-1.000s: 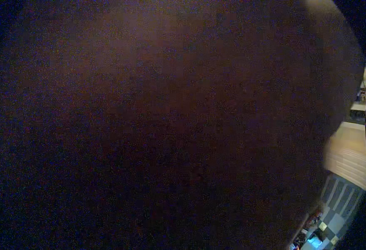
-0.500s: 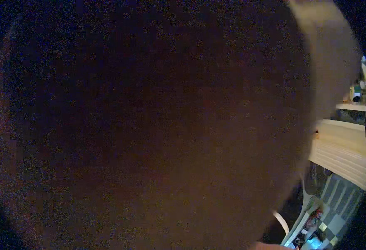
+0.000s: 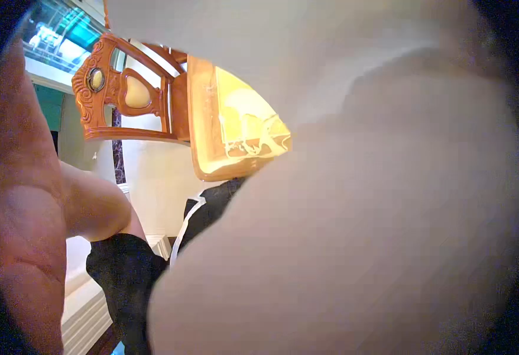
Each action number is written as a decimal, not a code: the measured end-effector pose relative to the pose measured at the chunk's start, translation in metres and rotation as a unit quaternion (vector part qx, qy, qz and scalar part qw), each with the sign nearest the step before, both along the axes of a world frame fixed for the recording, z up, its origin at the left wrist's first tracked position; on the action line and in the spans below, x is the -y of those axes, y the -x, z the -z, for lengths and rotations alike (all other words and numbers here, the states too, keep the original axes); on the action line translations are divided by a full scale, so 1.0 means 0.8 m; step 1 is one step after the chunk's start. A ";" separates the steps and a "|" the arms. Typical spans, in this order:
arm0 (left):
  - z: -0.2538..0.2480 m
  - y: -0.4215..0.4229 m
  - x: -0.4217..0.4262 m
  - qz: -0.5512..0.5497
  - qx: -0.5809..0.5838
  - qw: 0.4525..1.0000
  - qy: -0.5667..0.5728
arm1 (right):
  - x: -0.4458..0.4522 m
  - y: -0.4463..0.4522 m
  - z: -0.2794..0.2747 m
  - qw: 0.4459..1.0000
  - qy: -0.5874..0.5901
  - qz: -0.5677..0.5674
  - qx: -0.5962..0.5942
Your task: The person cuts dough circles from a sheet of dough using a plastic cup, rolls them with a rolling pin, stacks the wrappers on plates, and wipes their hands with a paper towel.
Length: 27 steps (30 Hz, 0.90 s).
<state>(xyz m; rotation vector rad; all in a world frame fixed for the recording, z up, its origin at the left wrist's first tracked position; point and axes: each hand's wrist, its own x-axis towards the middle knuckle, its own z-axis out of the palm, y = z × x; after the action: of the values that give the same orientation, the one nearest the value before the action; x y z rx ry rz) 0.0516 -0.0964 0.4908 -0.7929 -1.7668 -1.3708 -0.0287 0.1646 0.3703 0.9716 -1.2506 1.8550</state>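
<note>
Skin very close to the lens fills much of the view. What seems to be my left hand (image 3: 23, 236) runs up the left edge, its creased skin showing and its fingertips out of sight. Behind it a bare bent arm (image 3: 97, 204) leads down into a black sleeve (image 3: 123, 266). A large blurred skin-toned shape, seemingly my right hand (image 3: 354, 225), covers the right side and the top. Its fingers cannot be made out. Whether either hand holds or touches anything is hidden.
A carved wooden chair (image 3: 179, 106) with a glossy yellow seat appears turned on its side, so the view is tilted. Black cloth with a white edge (image 3: 212, 204) lies below it. A bright blue-green glassy area (image 3: 64, 35) is at upper left, white ridged moulding (image 3: 88, 313) at lower left.
The dark shape that covered nearly the whole view has shifted off the left and centre. The view has swung round, and the chair, arm and black sleeve now show.
</note>
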 end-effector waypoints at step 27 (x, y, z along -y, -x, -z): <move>-0.072 0.082 0.069 0.029 0.008 0.999 -0.015 | 0.084 0.104 -0.071 0.991 -0.022 0.112 -0.072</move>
<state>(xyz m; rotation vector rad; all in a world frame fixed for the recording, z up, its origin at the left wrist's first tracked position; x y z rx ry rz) -0.0142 -0.1519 0.5486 -0.8244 -1.7446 -1.4424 -0.1115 0.0974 0.4271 0.9298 -1.2618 1.5637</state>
